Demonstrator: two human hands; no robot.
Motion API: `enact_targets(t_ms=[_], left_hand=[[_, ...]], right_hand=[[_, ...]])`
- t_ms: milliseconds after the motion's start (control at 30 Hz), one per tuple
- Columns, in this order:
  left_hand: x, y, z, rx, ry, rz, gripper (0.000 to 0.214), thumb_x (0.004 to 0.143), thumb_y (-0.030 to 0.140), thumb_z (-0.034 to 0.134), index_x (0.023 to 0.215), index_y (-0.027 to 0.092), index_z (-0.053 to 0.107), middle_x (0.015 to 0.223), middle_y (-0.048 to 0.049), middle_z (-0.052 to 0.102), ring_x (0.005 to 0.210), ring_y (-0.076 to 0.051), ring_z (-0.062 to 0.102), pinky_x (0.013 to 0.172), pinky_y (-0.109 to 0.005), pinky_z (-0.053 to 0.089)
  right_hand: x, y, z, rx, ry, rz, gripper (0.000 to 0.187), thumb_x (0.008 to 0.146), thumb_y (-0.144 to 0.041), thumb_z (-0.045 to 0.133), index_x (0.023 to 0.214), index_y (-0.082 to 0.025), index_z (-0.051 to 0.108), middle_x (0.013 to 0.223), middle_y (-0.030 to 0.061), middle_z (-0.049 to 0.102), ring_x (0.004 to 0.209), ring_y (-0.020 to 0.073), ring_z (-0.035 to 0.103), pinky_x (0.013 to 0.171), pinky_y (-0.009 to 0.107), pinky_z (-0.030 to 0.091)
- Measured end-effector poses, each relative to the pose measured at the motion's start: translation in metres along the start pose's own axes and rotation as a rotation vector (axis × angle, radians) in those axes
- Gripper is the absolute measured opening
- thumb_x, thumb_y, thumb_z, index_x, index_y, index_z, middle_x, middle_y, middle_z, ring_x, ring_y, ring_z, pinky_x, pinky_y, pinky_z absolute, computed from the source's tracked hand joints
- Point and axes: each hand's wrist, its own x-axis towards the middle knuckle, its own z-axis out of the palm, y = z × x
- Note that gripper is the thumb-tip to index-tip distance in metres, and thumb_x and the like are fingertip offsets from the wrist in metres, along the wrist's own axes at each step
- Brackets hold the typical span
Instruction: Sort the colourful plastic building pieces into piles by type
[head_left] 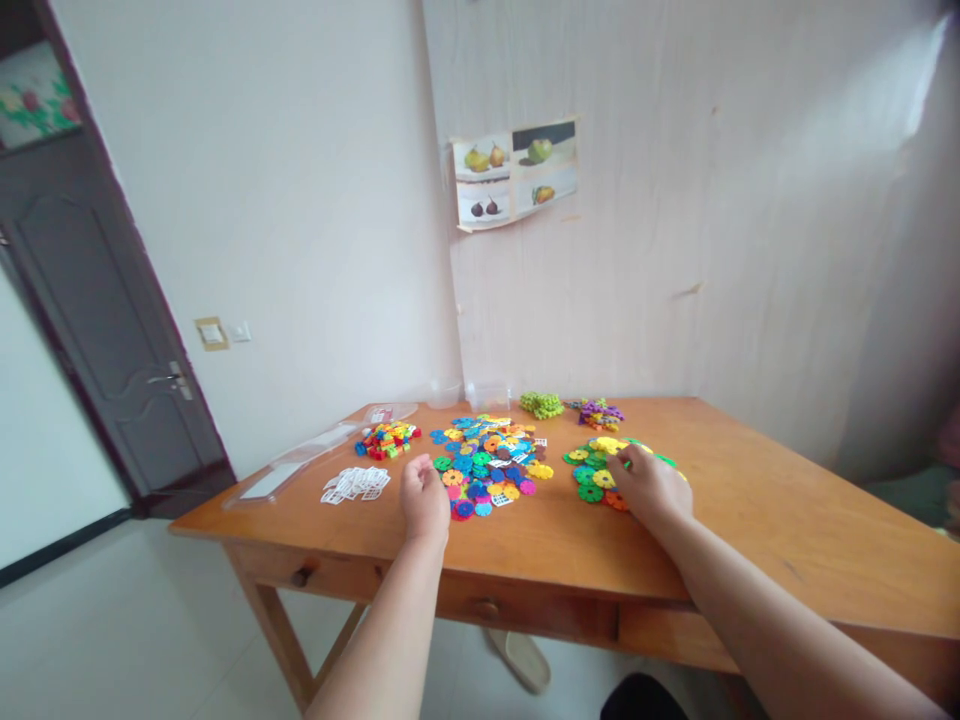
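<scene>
My left hand (424, 497) rests on the wooden table (750, 500), fingers curled into a loose fist, touching the near edge of a big pile of mixed-colour snowflake discs (487, 462). Whether it holds a disc is hidden. My right hand (649, 485) lies palm down on a smaller heap of green, yellow and orange discs (596, 470), its fingers bent over the pieces.
Small coloured bricks (388, 438) and white window pieces (356, 483) lie to the left. A clear plastic tray (296, 465) sits at the table's left edge. Green discs (541, 403) and purple discs (600, 412) are near the wall. A dark door (112, 330) stands at left.
</scene>
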Motion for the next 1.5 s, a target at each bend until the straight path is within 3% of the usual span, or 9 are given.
enact_targets(t_ms=[100,200,467,667,867,1133,1333,1433,1500], left_hand=[[0.009,-0.005,-0.002,0.114,-0.037,0.062,0.029,0.091,0.02,0.047,0.116,0.02,0.062,0.112,-0.0102,0.07,0.104,-0.018,0.068,0.092,-0.033,0.053],[0.013,-0.004,-0.001,0.25,-0.15,0.109,0.03,0.09,0.02,0.048,0.117,0.018,0.062,0.114,-0.0121,0.07,0.104,-0.019,0.067,0.093,-0.033,0.052],[0.01,0.021,0.007,0.763,-0.434,0.347,0.043,0.086,0.023,0.055,0.128,0.023,0.061,0.129,-0.0133,0.065,0.121,-0.03,0.056,0.101,-0.044,0.042],[0.007,0.024,0.014,0.861,-0.483,0.417,0.032,0.086,0.027,0.056,0.116,0.027,0.068,0.119,-0.0111,0.07,0.119,-0.033,0.054,0.105,-0.055,0.032],[0.002,0.024,0.012,0.83,-0.4,0.425,0.02,0.088,0.027,0.055,0.098,0.028,0.072,0.107,-0.0088,0.073,0.11,-0.029,0.057,0.11,-0.057,0.023],[0.005,0.029,0.009,0.723,-0.316,0.43,0.032,0.097,0.029,0.04,0.104,0.022,0.071,0.105,-0.011,0.071,0.103,-0.025,0.062,0.095,-0.038,0.044],[-0.021,0.039,0.028,0.354,-0.426,0.399,0.023,0.094,0.024,0.048,0.103,0.022,0.069,0.109,-0.007,0.072,0.108,-0.021,0.065,0.096,-0.035,0.048],[-0.049,0.048,0.042,0.165,-0.535,0.3,0.022,0.092,0.022,0.051,0.106,0.021,0.067,0.106,-0.007,0.073,0.101,-0.02,0.068,0.09,-0.033,0.051],[-0.067,0.054,0.049,0.081,-0.599,0.237,0.022,0.091,0.023,0.053,0.108,0.02,0.065,0.1,-0.0061,0.074,0.092,-0.018,0.069,0.085,-0.031,0.053]], right_hand=[[-0.005,-0.006,0.004,0.001,0.013,-0.068,0.04,0.094,-0.054,0.042,0.096,-0.027,0.072,0.095,0.0074,0.074,0.083,0.0223,0.066,0.063,0.027,0.035],[-0.011,-0.011,0.007,0.0,0.017,-0.13,0.038,0.095,-0.052,0.042,0.094,-0.026,0.07,0.094,0.0063,0.074,0.082,0.0216,0.065,0.06,0.027,0.031],[-0.019,-0.016,0.012,-0.007,0.002,-0.249,0.036,0.095,-0.052,0.043,0.09,-0.027,0.068,0.085,0.0036,0.074,0.075,0.0193,0.064,0.058,0.026,0.027],[-0.022,-0.018,0.011,0.002,0.006,-0.278,0.036,0.095,-0.05,0.042,0.087,-0.026,0.067,0.085,0.0033,0.074,0.075,0.0192,0.064,0.057,0.026,0.026],[-0.023,-0.018,0.01,0.015,0.021,-0.291,0.036,0.096,-0.049,0.041,0.083,-0.026,0.066,0.083,0.0037,0.073,0.075,0.0194,0.064,0.057,0.026,0.026],[-0.025,-0.018,0.013,0.059,0.062,-0.308,0.035,0.095,-0.047,0.042,0.077,-0.025,0.062,0.08,0.0033,0.072,0.069,0.0178,0.062,0.055,0.026,0.023],[-0.03,-0.023,0.012,0.132,0.073,-0.409,0.032,0.097,-0.044,0.042,0.086,-0.025,0.064,0.082,0.0021,0.071,0.074,0.017,0.063,0.059,0.026,0.033],[-0.037,-0.025,0.009,0.181,0.049,-0.545,0.03,0.095,-0.047,0.048,0.106,-0.025,0.065,0.089,0.0015,0.069,0.083,0.0166,0.064,0.07,0.025,0.042],[-0.042,-0.026,0.008,0.223,0.034,-0.687,0.044,0.091,-0.052,0.055,0.126,-0.024,0.058,0.101,0.0045,0.068,0.093,0.0194,0.064,0.079,0.027,0.046]])
